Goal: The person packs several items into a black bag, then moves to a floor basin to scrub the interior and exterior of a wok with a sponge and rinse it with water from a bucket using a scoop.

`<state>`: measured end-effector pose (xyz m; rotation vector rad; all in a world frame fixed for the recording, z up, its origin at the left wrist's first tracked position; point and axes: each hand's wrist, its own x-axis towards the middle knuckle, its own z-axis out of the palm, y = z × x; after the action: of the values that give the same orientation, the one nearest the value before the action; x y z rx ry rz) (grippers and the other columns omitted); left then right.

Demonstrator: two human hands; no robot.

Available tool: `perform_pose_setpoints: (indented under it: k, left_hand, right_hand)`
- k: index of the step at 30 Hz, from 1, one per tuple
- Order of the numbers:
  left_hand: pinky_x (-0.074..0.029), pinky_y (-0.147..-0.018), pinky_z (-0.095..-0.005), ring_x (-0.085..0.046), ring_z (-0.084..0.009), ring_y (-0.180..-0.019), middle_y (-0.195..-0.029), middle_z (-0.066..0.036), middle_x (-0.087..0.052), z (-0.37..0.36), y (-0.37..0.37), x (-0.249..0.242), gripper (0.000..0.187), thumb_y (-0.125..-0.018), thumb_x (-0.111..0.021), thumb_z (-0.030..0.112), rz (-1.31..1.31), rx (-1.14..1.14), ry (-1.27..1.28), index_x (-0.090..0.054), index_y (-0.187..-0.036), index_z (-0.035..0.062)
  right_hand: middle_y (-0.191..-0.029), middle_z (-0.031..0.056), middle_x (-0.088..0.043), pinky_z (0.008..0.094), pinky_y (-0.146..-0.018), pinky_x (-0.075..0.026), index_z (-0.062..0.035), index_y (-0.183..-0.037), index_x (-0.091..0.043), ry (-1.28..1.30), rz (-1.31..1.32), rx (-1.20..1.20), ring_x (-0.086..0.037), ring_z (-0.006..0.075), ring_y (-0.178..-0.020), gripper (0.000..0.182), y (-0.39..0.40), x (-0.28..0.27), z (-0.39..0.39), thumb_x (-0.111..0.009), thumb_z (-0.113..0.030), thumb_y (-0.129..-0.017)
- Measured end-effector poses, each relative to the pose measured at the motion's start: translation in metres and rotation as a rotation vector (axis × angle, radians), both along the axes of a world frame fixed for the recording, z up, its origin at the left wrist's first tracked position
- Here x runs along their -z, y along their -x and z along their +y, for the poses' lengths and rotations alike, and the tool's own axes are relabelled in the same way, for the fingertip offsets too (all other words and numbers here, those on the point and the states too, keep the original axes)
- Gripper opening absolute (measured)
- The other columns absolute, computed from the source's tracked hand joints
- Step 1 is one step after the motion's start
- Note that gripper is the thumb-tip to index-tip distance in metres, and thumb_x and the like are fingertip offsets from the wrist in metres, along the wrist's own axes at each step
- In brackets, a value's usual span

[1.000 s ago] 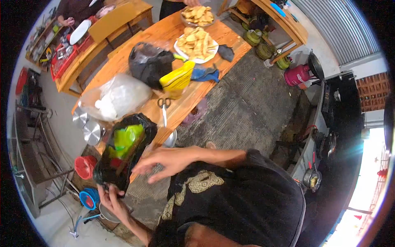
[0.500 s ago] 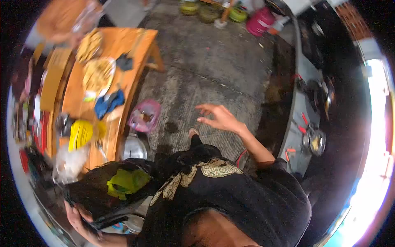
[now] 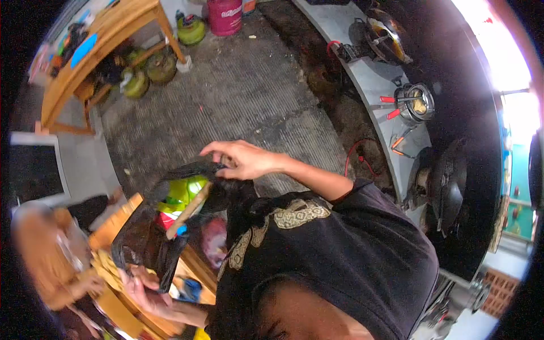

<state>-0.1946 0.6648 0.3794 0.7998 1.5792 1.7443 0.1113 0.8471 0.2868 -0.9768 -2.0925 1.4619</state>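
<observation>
A black plastic bag (image 3: 129,235) hangs open in front of my body. My left hand (image 3: 148,292) grips its rim on the lower left side. On the far side, my right hand (image 3: 243,161) pinches the rim between bent fingers and thumb. Inside the mouth of the bag lie a shiny yellow-green item (image 3: 184,191) and a light wooden stick (image 3: 190,209). A small blue piece (image 3: 181,230) and something red and white show beside the stick. The lower part of the bag's contents is hidden.
Another person (image 3: 42,255) stands at the left by a wooden table (image 3: 110,224) with yellow food. On the right runs a counter (image 3: 368,85) with a wok (image 3: 388,37), a metal pot (image 3: 416,105) and tongs (image 3: 401,141). Gas cylinders (image 3: 190,29) stand by the far wall.
My view has turned, putting the table at the lower left. The bag has come forward before me. My right hand, empty before, now holds its rim; my left hand keeps its grip.
</observation>
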Motion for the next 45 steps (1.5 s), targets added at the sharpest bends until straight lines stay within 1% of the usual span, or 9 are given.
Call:
perform_pose_setpoints:
  k: [2, 8, 11, 18, 20, 22, 32, 38, 45]
  left_hand:
    - [-0.039, -0.054, -0.0155, -0.041, -0.0063, -0.049, -0.068, -0.004, -0.049, 0.083, 0.015, -0.010, 0.063, -0.082, -0.057, 0.010, -0.104, 0.094, -0.002, -0.027, -0.134, -0.0100]
    - [-0.048, -0.058, -0.0213, -0.049, -0.0092, -0.062, -0.077, -0.005, -0.054, 0.254, 0.095, -0.014, 0.055, -0.081, -0.058, 0.011, -0.237, 0.288, -0.093, -0.039, -0.129, -0.0083]
    - [-0.043, -0.041, -0.0187, -0.049, -0.0098, -0.050, -0.070, -0.006, -0.052, 0.334, 0.125, -0.042, 0.057, -0.080, -0.060, 0.007, -0.366, 0.248, -0.073, -0.034, -0.129, -0.0089]
    - [-0.038, -0.034, -0.0177, -0.041, -0.0096, -0.038, -0.055, -0.008, -0.049, 0.455, 0.188, -0.073, 0.059, -0.082, -0.053, 0.007, -0.265, 0.182, -0.314, -0.026, -0.130, -0.0141]
    - [-0.034, -0.031, -0.0191, -0.037, -0.0099, -0.037, -0.056, -0.010, -0.050, 0.482, 0.216, -0.079, 0.061, -0.083, -0.052, 0.006, -0.230, 0.139, -0.402, -0.022, -0.131, -0.0154]
    - [-0.032, -0.030, -0.0188, -0.036, -0.0098, -0.038, -0.055, -0.009, -0.049, 0.515, 0.241, -0.092, 0.061, -0.084, -0.053, 0.008, -0.130, 0.020, -0.354, -0.021, -0.130, -0.0171]
    - [-0.033, -0.039, -0.0161, -0.040, -0.0093, -0.045, -0.051, -0.007, -0.048, 0.683, 0.398, -0.093, 0.067, -0.077, -0.057, 0.016, -0.038, -0.084, -0.381, -0.026, -0.122, -0.0237]
    - [-0.035, -0.039, -0.0161, -0.045, -0.0091, -0.041, -0.051, -0.010, -0.054, 0.765, 0.509, -0.094, 0.065, -0.080, -0.054, 0.017, -0.005, 0.332, -0.458, -0.028, -0.121, -0.0251]
    - [-0.037, -0.039, -0.0177, -0.050, -0.0108, -0.038, -0.055, -0.015, -0.059, 0.846, 0.622, -0.094, 0.061, -0.084, -0.050, 0.020, 0.006, 0.724, -0.487, -0.030, -0.120, -0.0252]
  right_hand:
    - [-0.091, 0.0046, -0.054, 0.0266, -0.062, -0.048, -0.0098, -0.123, -0.048, 0.256, 0.067, 0.115, -0.057, 0.0103, -0.069, 0.045, 0.008, -0.002, 0.055, -0.066, -0.021, -0.084]
    - [-0.085, 0.0009, -0.061, 0.0228, -0.061, -0.046, -0.0077, -0.107, -0.061, 0.050, 0.140, 0.536, -0.054, 0.0067, -0.074, 0.025, 0.016, -0.005, 0.219, -0.062, -0.023, -0.087]
    - [-0.079, -0.0049, -0.055, 0.0199, -0.062, -0.040, -0.0054, -0.102, -0.062, -0.028, 0.042, 0.677, -0.047, 0.0035, -0.070, 0.023, 0.039, 0.030, 0.306, -0.064, -0.022, -0.087]
    - [-0.079, 0.0021, -0.063, 0.0250, -0.069, -0.046, -0.0024, -0.094, -0.063, -0.307, -0.082, 0.416, -0.057, 0.0095, -0.072, 0.024, 0.180, 0.059, 0.544, -0.065, -0.025, -0.085]
    - [-0.088, 0.0119, -0.066, 0.0343, -0.077, -0.049, -0.0013, -0.088, -0.065, -0.308, -0.117, 0.318, -0.063, 0.0274, -0.081, 0.031, 0.256, 0.065, 0.619, -0.068, -0.031, -0.079]
    - [-0.090, 0.0123, -0.066, 0.0392, -0.084, -0.046, -0.0015, -0.086, -0.066, -0.510, -0.118, 0.194, -0.061, 0.0301, -0.088, 0.034, 0.331, 0.070, 0.689, -0.068, -0.035, -0.078]
    - [-0.115, 0.0207, -0.049, 0.0456, -0.092, -0.038, -0.0017, -0.128, -0.042, -0.984, -0.537, -0.142, -0.048, 0.0351, -0.107, 0.072, 0.634, 0.084, 0.865, -0.070, -0.031, -0.068]
    - [-0.113, 0.0198, -0.052, 0.0512, -0.091, -0.035, -0.0027, -0.132, -0.038, -0.903, -0.853, -0.129, -0.051, 0.0321, -0.104, 0.069, 0.727, 0.120, 0.912, -0.063, -0.029, -0.074]
    - [-0.101, 0.0195, -0.060, 0.0449, -0.067, -0.050, -0.0077, -0.125, -0.048, -0.916, -0.666, -0.191, -0.062, 0.0309, -0.082, 0.054, 0.725, 0.143, 0.942, -0.062, -0.026, -0.076]
